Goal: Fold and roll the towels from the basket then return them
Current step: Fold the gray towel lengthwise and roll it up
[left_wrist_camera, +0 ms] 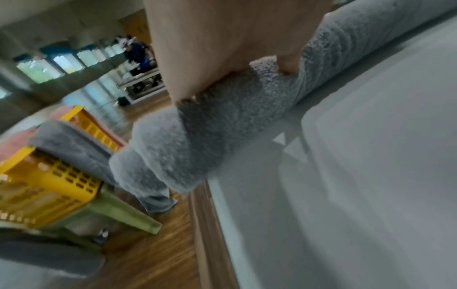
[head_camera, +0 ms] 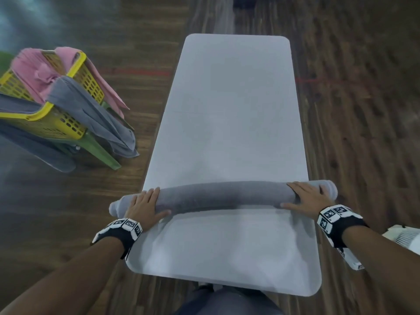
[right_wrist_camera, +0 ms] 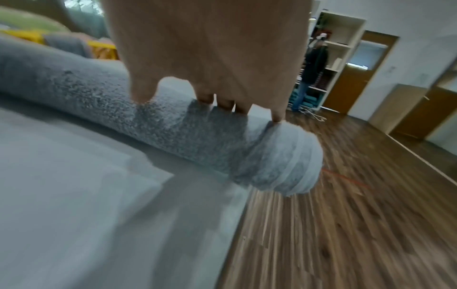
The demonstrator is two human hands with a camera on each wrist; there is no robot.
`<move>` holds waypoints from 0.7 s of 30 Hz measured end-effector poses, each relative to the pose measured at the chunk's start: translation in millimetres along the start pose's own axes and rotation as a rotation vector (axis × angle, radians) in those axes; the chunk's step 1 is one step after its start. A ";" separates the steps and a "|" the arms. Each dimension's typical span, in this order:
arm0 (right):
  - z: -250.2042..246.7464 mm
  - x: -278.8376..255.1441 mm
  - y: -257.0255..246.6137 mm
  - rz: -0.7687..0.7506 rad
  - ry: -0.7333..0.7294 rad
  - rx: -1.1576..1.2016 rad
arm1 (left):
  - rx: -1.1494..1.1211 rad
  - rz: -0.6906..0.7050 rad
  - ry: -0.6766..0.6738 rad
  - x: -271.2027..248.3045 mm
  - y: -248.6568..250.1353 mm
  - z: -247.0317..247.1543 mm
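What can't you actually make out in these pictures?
- Inside of the basket: head view, hidden by draped towels and cut by the left edge.
- Fingertips of the left hand and right hand: wrist views, hidden behind the palms and roll.
- Background people: wrist views, small and blurred.

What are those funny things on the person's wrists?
Each wrist wears a black band with white blocks on it, and the blocks carry black-and-white square patterns, like little puzzle codes. One sits behind the left hand, one behind the right hand. The right band also has a white piece hanging below it. The forearms are bare, with no sleeves, and the hands wear no gloves or rings.
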State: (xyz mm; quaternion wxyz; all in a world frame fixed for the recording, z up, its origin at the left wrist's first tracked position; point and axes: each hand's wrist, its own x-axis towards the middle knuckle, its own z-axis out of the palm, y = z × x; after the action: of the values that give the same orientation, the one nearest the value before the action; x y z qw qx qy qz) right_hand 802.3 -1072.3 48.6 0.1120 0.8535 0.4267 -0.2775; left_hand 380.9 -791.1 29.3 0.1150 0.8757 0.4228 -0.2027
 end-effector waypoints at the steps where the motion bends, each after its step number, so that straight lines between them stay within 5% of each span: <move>1: 3.1 -1.2 1.6 -0.009 -0.001 -0.045 | 0.025 0.018 -0.043 0.9 -1.0 -1.0; 4: 5.5 -5.9 -12.1 -0.017 0.043 -0.026 | -0.075 -0.051 -0.089 -1.6 14.9 -3.3; 7: 9.8 -15.0 -47.1 -0.016 -0.064 0.159 | -0.139 -0.159 -0.109 -12.5 60.5 -9.6; 14: 44.9 -36.3 -142.5 0.048 -0.157 0.530 | -0.394 -0.038 -0.318 -20.1 210.9 2.5; 21: 42.9 -35.8 -148.8 0.178 0.000 0.863 | -0.555 -0.020 -0.393 -37.1 211.2 6.8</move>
State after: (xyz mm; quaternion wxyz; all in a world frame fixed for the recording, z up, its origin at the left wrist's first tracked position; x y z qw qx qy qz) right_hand 651.2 -1023.6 40.6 -0.2315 0.8554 0.1965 -0.4196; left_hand 524.6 -949.5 46.4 0.4263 0.7510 0.4402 -0.2459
